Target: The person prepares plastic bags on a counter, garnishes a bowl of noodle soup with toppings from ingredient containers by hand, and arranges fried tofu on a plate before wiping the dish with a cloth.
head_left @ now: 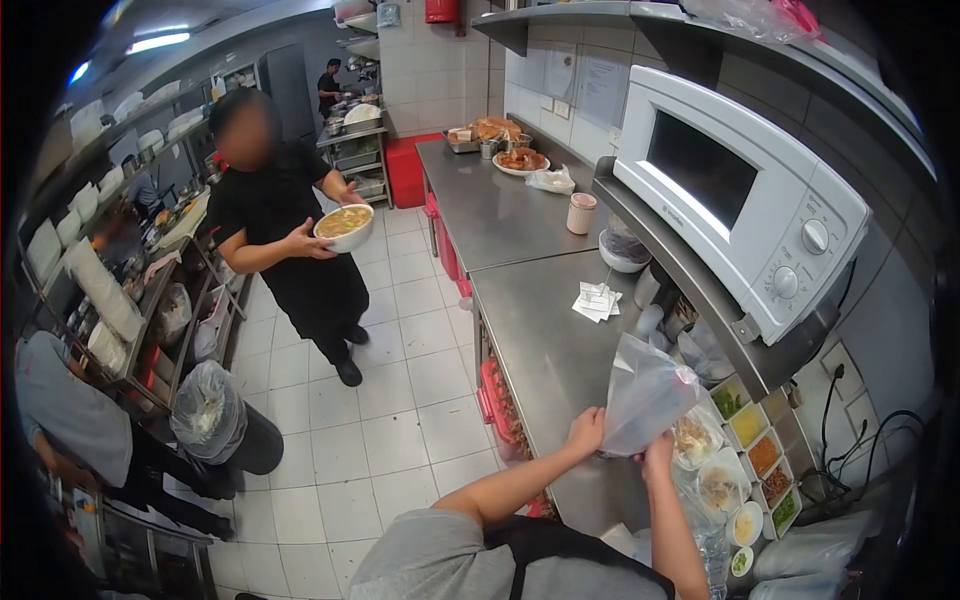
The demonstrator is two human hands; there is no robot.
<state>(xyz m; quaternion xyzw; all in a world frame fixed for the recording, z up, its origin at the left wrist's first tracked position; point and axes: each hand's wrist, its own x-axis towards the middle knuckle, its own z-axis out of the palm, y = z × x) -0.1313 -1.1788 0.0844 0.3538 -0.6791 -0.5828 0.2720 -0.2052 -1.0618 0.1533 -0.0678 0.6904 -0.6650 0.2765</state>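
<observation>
Over the steel counter (570, 350) I hold up a clear plastic bag (645, 395). My left hand (587, 432) is closed on its lower left edge. On the lower right edge, my right hand (658, 452) pinches the same bag. What is inside the bag, if anything, I cannot make out. Just right of my right hand lie a bagged portion of food (695, 440) and a bowl of food (722, 487). Small containers of chopped toppings (765, 455) stand further right, against the wall.
A white microwave (740, 190) sits on a shelf above the counter. Paper slips (597, 302) lie on the counter. A co-worker (280, 200) stands in the aisle holding a bowl of soup (344, 228). Another person (90, 420) is left, near a bin (225, 420).
</observation>
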